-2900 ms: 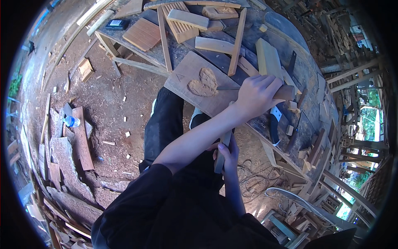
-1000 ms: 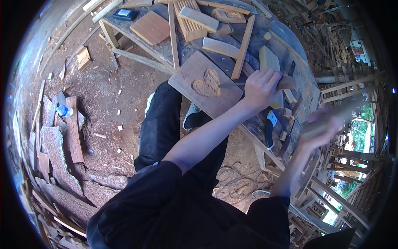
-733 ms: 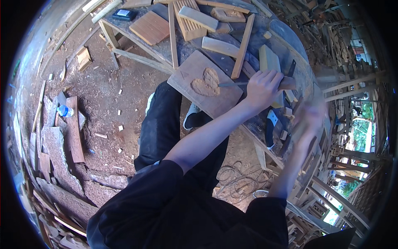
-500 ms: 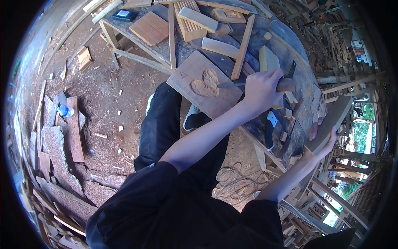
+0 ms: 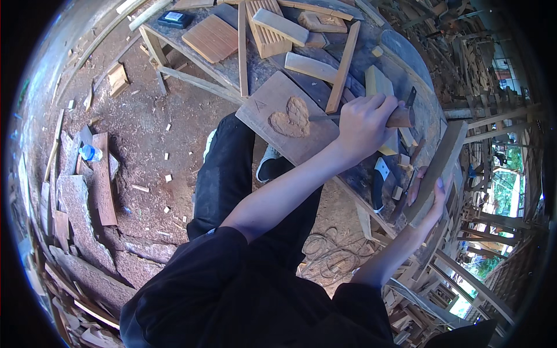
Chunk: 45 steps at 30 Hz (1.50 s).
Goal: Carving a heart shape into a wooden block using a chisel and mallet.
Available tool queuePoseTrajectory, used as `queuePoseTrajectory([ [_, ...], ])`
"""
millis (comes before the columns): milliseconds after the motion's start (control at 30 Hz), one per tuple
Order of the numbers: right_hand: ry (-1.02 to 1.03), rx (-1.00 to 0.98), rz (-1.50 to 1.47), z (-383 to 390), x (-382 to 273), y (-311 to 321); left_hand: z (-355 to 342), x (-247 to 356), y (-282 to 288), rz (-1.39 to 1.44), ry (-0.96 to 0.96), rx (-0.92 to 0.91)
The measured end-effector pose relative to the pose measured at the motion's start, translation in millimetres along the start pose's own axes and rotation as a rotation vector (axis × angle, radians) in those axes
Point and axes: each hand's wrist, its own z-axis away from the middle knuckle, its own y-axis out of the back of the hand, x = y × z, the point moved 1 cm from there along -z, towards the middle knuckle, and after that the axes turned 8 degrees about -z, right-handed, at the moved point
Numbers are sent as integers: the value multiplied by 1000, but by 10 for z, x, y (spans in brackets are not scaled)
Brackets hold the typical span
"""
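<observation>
A square brown board (image 5: 313, 144) with a rough heart-shaped hollow (image 5: 289, 119) carved in it lies at the bench's near edge. My left hand (image 5: 366, 124) is wrapped round a chisel (image 5: 400, 117); its blade points left, the tip at the right edge of the hollow. Off to the right, my right hand (image 5: 432, 209) grips a thick wooden block (image 5: 436, 174), tilted and apart from the chisel's handle end. Below my left hand lies a tool with a black handle and a pale blade (image 5: 378, 181).
The wooden bench (image 5: 214, 72) bears a grooved panel (image 5: 212, 38), a ridged block (image 5: 268, 29), several loose strips and a dark blue case (image 5: 175, 20). A pale block (image 5: 378, 81) stands beyond my left hand. Wood offcuts (image 5: 87, 209) and a bottle (image 5: 90, 153) lie on the floor.
My right hand has brought the wooden block leftward, nearer the chisel's handle. The chisel and my left hand stay almost where they were.
</observation>
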Motion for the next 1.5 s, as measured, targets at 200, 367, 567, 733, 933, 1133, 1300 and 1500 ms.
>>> queuePoseTrajectory([
  [200,388,351,-171,-85,-482,-204,-63,9,-6,51,41,100],
  [367,133,209,672,-293,-124,26,-68,-62,24,43,49,126],
  [567,270,8,342,-319,-175,-336,-48,-43,-28,33,35,109],
  [733,230,-34,-4,-375,-604,-141,35,46,-90,54,42,64],
  [933,-273,-144,386,-378,-221,-140,83,-54,-207,13,-3,12],
  [1133,348,222,29,-503,68,84,120,-39,-311,-33,-4,-23],
  [1300,346,161,-147,-488,28,129,160,-19,-425,-54,-9,-66],
  [1500,62,308,92,-390,-8,19,146,-106,-614,-144,15,-91],
])
